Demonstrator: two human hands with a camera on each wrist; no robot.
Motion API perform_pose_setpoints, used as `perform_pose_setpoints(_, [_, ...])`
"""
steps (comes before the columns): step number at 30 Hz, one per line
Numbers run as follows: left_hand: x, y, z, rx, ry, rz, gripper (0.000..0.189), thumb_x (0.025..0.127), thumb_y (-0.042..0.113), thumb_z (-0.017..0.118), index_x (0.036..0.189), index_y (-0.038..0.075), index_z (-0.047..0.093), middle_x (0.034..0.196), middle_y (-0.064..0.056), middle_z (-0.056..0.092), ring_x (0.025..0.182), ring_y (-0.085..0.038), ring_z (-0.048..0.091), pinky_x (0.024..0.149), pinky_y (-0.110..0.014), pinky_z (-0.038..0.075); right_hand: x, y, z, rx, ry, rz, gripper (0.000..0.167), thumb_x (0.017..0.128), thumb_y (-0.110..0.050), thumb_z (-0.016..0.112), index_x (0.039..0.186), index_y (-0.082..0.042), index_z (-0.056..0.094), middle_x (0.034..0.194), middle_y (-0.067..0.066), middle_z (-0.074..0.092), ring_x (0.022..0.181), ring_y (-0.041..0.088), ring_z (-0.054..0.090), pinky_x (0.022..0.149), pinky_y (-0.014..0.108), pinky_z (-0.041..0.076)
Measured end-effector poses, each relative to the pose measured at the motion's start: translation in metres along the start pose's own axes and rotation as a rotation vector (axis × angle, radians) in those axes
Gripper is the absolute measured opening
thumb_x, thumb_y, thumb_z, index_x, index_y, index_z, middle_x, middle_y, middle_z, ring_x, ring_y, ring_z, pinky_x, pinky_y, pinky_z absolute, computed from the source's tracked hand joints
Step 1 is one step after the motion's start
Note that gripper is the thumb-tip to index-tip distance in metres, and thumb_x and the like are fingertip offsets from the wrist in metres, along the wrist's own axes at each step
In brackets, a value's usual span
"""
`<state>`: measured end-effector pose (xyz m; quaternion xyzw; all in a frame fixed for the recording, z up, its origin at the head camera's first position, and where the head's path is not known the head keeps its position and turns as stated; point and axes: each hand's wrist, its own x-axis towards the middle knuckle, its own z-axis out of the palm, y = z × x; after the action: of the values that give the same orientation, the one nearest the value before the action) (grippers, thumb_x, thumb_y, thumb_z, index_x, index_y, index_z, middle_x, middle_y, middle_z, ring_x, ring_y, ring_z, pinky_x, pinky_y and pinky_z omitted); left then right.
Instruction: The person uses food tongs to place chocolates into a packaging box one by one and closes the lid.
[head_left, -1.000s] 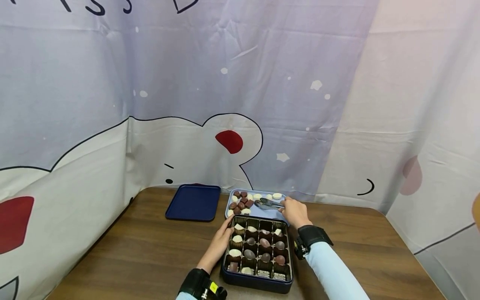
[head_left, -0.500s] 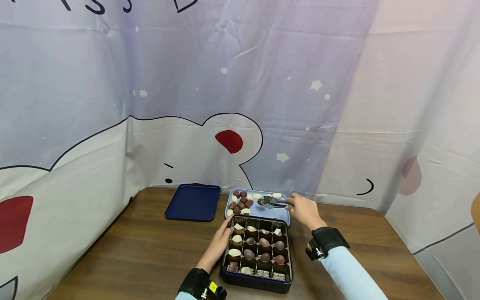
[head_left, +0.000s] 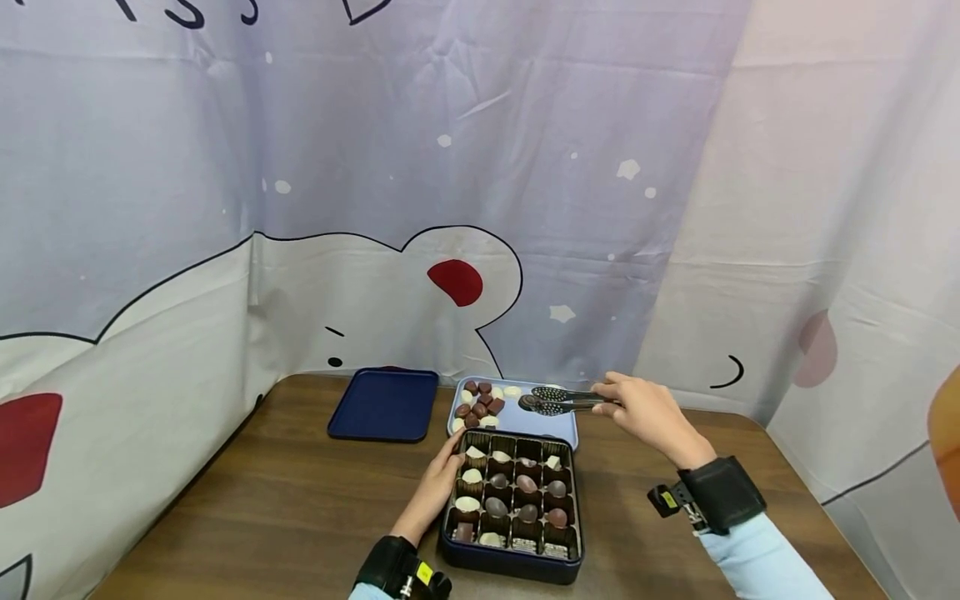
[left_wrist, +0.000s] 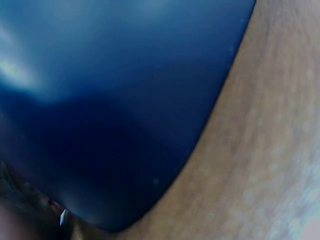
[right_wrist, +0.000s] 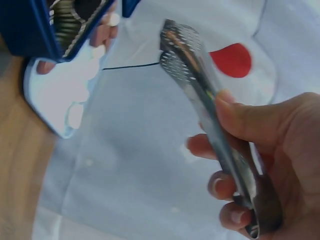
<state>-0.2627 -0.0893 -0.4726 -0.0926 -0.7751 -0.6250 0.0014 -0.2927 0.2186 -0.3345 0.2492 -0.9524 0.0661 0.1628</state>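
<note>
A navy box [head_left: 510, 567] stands on the table with a compartment insert bearing chocolates [head_left: 527, 483] in white, brown and pink. My left hand [head_left: 433, 490] rests along the box's left side, fingertips reaching its far left corner. In my right hand [head_left: 648, 412] is a pair of metal tongs [head_left: 558, 402], pinched between thumb and fingers. The perforated tips [right_wrist: 180, 50] hang above a light blue tray [head_left: 517, 425] behind the box and sit close together; nothing shows between them. In the left wrist view, the box wall [left_wrist: 125, 125] fills most of the picture.
On the tray's left part lies a cluster of brown and white chocolates [head_left: 477, 408]. A flat navy lid [head_left: 386, 408] lies left of the tray. A printed curtain [head_left: 375, 150] hangs right behind the wooden table [head_left: 315, 500].
My right hand has drawn right and slightly upward, carrying the tongs with it. The left hand and the box stay put.
</note>
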Motion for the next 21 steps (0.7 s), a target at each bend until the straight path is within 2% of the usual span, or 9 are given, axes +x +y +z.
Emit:
perform_pose_setpoints(2, [0.003,-0.005,0.0,-0.001,-0.003,0.002,0.049,0.102,0.012,0.035,0.15,0.01,0.028,0.152,-0.027,0.024,0.138,-0.047,0.024,0.107,-0.064,0.024,-0.007,-0.003,-0.006,-0.014,-0.013,-0.029,0.033,0.085,-0.025,0.069,0.114,-0.009,0.071,0.114,0.011,0.065,0.085,0.027,0.066,0.062,0.038,0.049])
perform_pose_setpoints(4, [0.007,-0.013,0.001,-0.013,-0.004,0.0,0.05,0.102,0.012,0.035,0.151,0.011,0.027,0.153,-0.027,0.024,0.139,-0.047,0.023,0.107,-0.064,0.024,-0.013,-0.006,-0.01,-0.029,-0.029,-0.058,0.032,0.085,-0.025,0.069,0.113,-0.011,0.072,0.107,0.006,0.066,0.079,0.021,0.065,0.06,0.035,0.048])
perform_pose_setpoints(7, [0.014,-0.028,0.002,-0.004,0.004,0.007,0.05,0.102,0.013,0.034,0.152,0.012,0.026,0.154,-0.025,0.023,0.139,-0.045,0.023,0.107,-0.064,0.024,-0.023,-0.011,-0.014,-0.035,-0.056,-0.113,0.029,0.084,-0.025,0.07,0.109,-0.012,0.073,0.091,-0.004,0.061,0.066,0.008,0.055,0.055,0.027,0.042])
perform_pose_setpoints(11, [0.021,-0.043,0.003,0.017,0.019,0.018,0.05,0.103,0.015,0.035,0.152,0.016,0.026,0.155,-0.021,0.024,0.141,-0.041,0.023,0.108,-0.062,0.024,-0.034,-0.021,-0.017,-0.023,-0.082,-0.181,0.026,0.082,-0.026,0.071,0.104,-0.013,0.074,0.084,-0.01,0.057,0.06,-0.003,0.045,0.052,0.02,0.036])
perform_pose_setpoints(15, [0.022,-0.046,0.004,0.012,0.021,0.019,0.05,0.102,0.015,0.035,0.152,0.016,0.027,0.155,-0.021,0.024,0.141,-0.041,0.023,0.109,-0.061,0.023,-0.043,-0.031,-0.019,-0.01,-0.124,-0.218,0.025,0.081,-0.027,0.072,0.101,-0.013,0.076,0.094,-0.004,0.065,0.065,0.001,0.056,0.055,0.023,0.043])
perform_pose_setpoints(18, [0.022,-0.045,0.004,0.009,0.022,0.02,0.05,0.102,0.015,0.035,0.152,0.015,0.027,0.154,-0.021,0.024,0.141,-0.042,0.023,0.109,-0.062,0.023,-0.05,-0.036,-0.019,0.028,-0.17,-0.241,0.023,0.08,-0.027,0.073,0.1,-0.015,0.076,0.089,-0.01,0.063,0.064,-0.001,0.054,0.054,0.023,0.04])
perform_pose_setpoints(21, [0.022,-0.045,0.005,0.012,0.019,0.017,0.05,0.102,0.015,0.035,0.152,0.015,0.027,0.155,-0.021,0.024,0.141,-0.042,0.023,0.109,-0.062,0.023,-0.055,-0.04,-0.018,0.063,-0.204,-0.27,0.019,0.079,-0.027,0.073,0.096,-0.019,0.075,0.076,-0.016,0.05,0.059,-0.007,0.041,0.053,0.019,0.032])
